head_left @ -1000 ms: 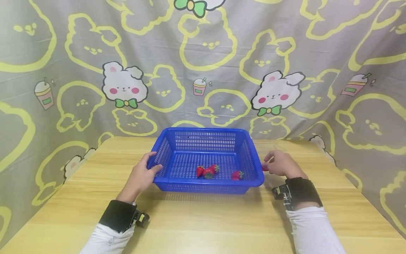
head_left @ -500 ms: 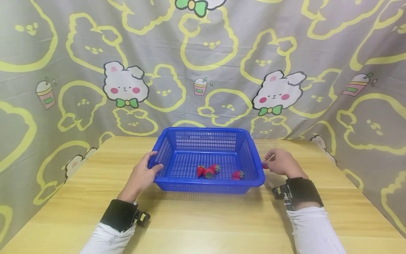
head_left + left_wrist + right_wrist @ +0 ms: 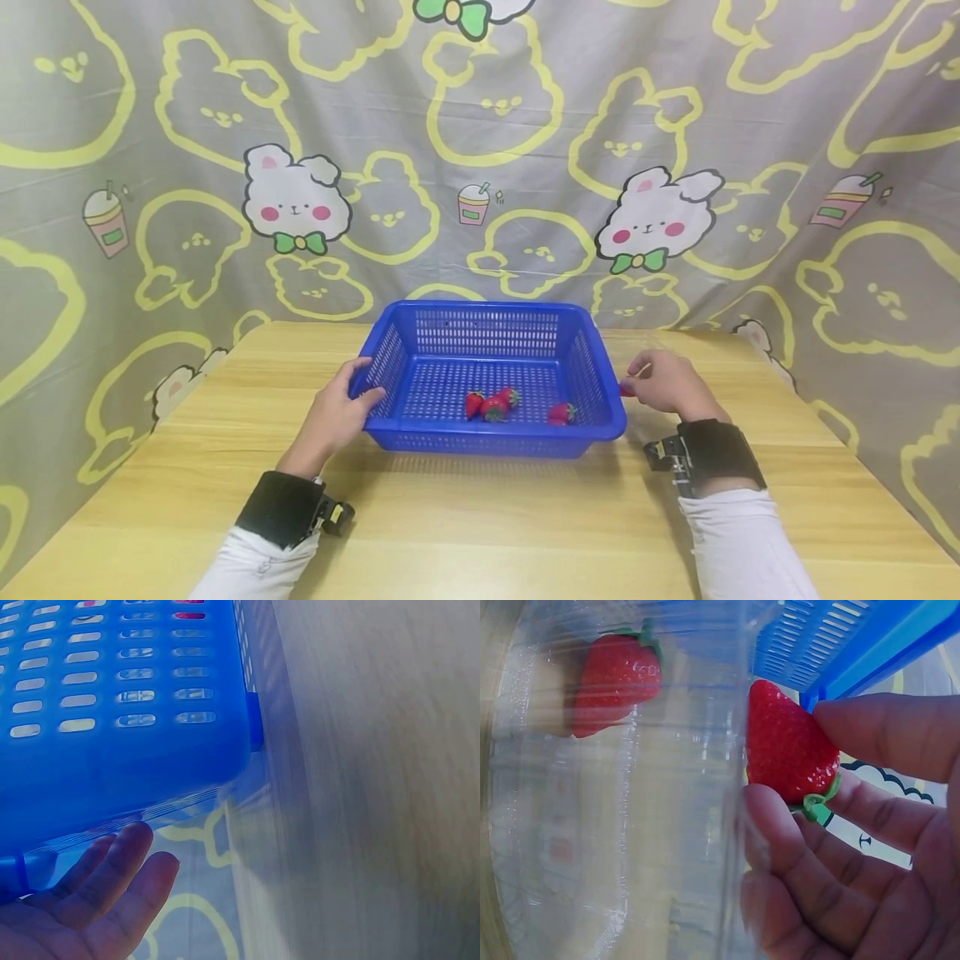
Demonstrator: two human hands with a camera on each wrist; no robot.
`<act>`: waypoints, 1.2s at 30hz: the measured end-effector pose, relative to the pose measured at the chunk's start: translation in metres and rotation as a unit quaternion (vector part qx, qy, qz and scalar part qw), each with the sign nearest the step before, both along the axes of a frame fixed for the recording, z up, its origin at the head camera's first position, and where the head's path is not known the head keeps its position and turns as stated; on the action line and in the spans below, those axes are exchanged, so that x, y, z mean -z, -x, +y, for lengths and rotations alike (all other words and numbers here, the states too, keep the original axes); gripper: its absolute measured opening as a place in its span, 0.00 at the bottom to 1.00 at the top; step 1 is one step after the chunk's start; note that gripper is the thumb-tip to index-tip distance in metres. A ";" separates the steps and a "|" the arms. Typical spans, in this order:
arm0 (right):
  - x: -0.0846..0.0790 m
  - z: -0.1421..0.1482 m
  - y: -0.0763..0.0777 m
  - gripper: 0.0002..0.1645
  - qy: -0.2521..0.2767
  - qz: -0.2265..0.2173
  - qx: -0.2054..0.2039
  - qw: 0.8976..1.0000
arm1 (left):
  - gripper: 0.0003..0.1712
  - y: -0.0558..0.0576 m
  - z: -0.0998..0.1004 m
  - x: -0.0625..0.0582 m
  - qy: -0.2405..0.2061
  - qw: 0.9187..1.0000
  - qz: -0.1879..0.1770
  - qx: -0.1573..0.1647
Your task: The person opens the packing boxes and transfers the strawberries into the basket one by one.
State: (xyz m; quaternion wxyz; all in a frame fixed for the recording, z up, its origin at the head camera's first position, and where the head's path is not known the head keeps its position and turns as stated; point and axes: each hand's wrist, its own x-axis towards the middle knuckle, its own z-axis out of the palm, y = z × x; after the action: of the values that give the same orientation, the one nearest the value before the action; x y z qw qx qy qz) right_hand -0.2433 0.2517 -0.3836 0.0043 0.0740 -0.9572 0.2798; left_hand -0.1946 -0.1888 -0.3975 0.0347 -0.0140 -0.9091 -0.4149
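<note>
A blue perforated basket (image 3: 495, 431) stands on the table. My left hand (image 3: 337, 412) grips its left side, thumb over the rim and fingers outside; in the left wrist view several fingertips (image 3: 161, 874) show beside the basket wall. Several red strawberries (image 3: 492, 408) with green leaves lie inside, mostly toward the near side. Just right of the basket, my right hand (image 3: 663, 385) pinches a strawberry (image 3: 791, 742) between thumb and fingers. That berry is right at the edge of a clear plastic container (image 3: 675, 855), where another strawberry (image 3: 622, 679) lies.
The wooden table (image 3: 480, 525) extends in front of the basket and to both sides. A grey curtain (image 3: 525, 108) with yellow outlines and rabbits hangs close behind it. Dark bands with small cameras (image 3: 337, 518) sit on both wrists.
</note>
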 end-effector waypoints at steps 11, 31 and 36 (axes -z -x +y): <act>-0.004 -0.001 -0.001 0.16 0.004 -0.006 0.007 1.000 | 0.32 0.000 -0.001 0.000 0.000 1.000 -0.001 -0.002; -0.009 0.000 -0.004 0.17 -0.003 -0.013 0.017 1.000 | 0.32 0.000 -0.001 0.001 -0.001 1.000 -0.001 -0.001; -0.011 -0.001 -0.004 0.16 -0.004 -0.008 0.019 1.000 | 0.32 0.000 -0.001 0.001 -0.004 1.000 -0.003 -0.002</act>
State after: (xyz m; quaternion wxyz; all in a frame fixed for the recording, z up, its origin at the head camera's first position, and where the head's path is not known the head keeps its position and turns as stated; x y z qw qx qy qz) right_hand -0.2388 0.2511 -0.3730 0.0015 0.0535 -0.9595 0.2767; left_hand -0.1949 -0.1894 -0.3982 0.0324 -0.0111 -0.9077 -0.4182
